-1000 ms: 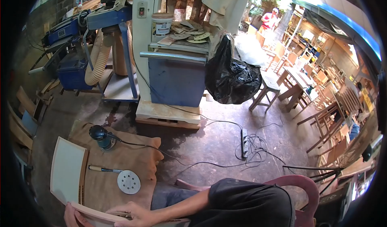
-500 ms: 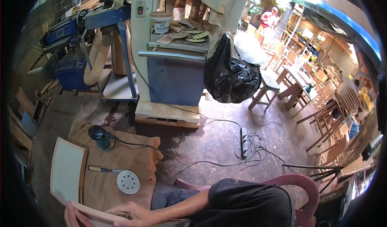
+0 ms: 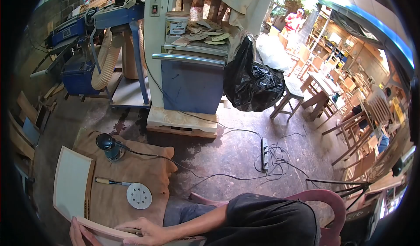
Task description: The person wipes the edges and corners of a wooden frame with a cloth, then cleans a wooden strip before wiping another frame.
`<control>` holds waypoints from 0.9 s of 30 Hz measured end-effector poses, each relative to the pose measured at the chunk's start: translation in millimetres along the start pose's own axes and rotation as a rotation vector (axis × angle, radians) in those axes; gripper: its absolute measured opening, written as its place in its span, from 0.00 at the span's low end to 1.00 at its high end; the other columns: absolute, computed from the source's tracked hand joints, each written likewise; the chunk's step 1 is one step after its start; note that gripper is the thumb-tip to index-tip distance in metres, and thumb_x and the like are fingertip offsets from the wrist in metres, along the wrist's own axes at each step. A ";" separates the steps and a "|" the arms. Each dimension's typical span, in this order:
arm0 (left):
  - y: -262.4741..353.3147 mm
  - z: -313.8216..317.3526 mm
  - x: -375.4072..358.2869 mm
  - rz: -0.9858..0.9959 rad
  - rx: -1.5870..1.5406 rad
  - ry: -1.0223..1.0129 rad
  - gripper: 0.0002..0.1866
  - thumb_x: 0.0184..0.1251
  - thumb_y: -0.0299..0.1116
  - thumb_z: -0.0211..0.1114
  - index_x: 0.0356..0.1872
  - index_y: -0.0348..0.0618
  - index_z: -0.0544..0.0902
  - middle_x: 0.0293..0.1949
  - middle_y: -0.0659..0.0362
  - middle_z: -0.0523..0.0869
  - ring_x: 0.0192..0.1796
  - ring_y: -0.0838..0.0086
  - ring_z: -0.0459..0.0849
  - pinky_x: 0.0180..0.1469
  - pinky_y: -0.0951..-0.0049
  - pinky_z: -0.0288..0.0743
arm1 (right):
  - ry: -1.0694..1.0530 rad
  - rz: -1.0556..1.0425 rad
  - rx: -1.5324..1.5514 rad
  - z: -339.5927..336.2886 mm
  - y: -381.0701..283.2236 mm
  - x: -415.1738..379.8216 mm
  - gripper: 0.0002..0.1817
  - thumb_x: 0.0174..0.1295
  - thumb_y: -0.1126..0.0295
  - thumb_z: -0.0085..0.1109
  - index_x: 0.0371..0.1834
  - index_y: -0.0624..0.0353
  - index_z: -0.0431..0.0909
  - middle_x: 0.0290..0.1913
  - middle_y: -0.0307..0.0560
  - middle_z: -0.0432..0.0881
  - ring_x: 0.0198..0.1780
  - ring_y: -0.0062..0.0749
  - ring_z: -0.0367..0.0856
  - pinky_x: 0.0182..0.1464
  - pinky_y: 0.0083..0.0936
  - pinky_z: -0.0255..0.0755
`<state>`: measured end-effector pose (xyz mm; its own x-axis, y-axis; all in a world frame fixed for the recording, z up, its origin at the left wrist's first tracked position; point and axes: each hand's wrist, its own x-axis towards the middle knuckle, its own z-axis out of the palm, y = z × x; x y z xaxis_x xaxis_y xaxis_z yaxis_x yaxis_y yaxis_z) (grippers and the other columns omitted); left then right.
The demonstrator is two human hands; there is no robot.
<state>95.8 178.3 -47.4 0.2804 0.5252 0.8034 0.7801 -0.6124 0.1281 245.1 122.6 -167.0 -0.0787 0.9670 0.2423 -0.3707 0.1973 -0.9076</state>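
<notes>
At the bottom of the view, a curved wooden panel [image 3: 98, 229] lies across my lap with its pale edge up. My left hand [image 3: 81, 234] grips its left end, fingers closed over the edge. Bent over the same edge is my right hand [image 3: 146, 232], its fingers closed around a thin brownish piece whose kind I cannot make out. Another curved panel [image 3: 72, 184] rests on the brown cloth's left side. On the brown cloth [image 3: 113, 163] are a sander [image 3: 111, 147], a chisel with a wooden handle [image 3: 109, 181] and a round sanding disc with holes [image 3: 139, 196].
The sander's cord runs over the floor to a power strip [image 3: 264, 154] amid tangled cables. Ahead stands a blue and cream machine [image 3: 192, 86] with a black plastic bag [image 3: 251, 80] beside it. A stool [image 3: 291, 95], wooden furniture and distant people are at right.
The view has shifted slightly. Both hands stay at nearly the same places on the curved panel, and the tools on the cloth lie as before.
</notes>
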 end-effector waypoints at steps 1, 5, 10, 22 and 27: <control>-0.2 0.4 -0.3 -0.007 -0.011 0.003 0.06 0.68 0.22 0.69 0.41 0.30 0.89 0.38 0.46 0.91 0.38 0.58 0.91 0.43 0.64 0.86 | -0.044 -0.011 0.024 -1.6 3.0 1.1 0.27 0.66 0.62 0.68 0.61 0.72 0.77 0.51 0.54 0.87 0.52 0.29 0.83 0.55 0.27 0.77; -0.6 0.2 -0.8 -0.022 -0.022 0.004 0.07 0.68 0.22 0.69 0.41 0.29 0.89 0.38 0.46 0.91 0.37 0.57 0.90 0.43 0.64 0.85 | -0.130 -0.035 0.068 -5.6 12.2 4.0 0.31 0.71 0.57 0.60 0.63 0.77 0.72 0.55 0.61 0.84 0.57 0.34 0.81 0.60 0.30 0.73; -3.1 -2.4 1.4 0.015 -0.022 -0.035 0.07 0.67 0.22 0.70 0.42 0.29 0.89 0.38 0.46 0.91 0.38 0.57 0.90 0.43 0.64 0.85 | -0.143 -0.002 0.073 -7.7 5.8 4.4 0.31 0.71 0.57 0.61 0.63 0.77 0.73 0.56 0.61 0.84 0.57 0.34 0.82 0.60 0.30 0.73; -29.5 -38.2 19.2 -0.216 -0.348 -0.332 0.09 0.66 0.18 0.70 0.46 0.27 0.87 0.43 0.48 0.89 0.42 0.66 0.88 0.46 0.69 0.83 | -0.062 -0.069 0.000 1.6 -13.9 11.4 0.22 0.65 0.63 0.68 0.55 0.70 0.80 0.45 0.55 0.88 0.47 0.34 0.86 0.50 0.32 0.79; -17.3 -59.0 55.9 -0.264 -0.299 -0.376 0.09 0.68 0.19 0.69 0.46 0.27 0.87 0.42 0.50 0.89 0.43 0.66 0.88 0.47 0.71 0.82 | -0.280 -0.042 -0.028 -20.4 -50.2 47.3 0.30 0.67 0.58 0.67 0.62 0.73 0.77 0.50 0.59 0.87 0.50 0.36 0.86 0.54 0.29 0.77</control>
<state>65.0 183.5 29.6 0.3199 0.8255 0.4649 0.6737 -0.5433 0.5010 278.9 161.7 -116.9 -0.3174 0.8765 0.3620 -0.3536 0.2448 -0.9028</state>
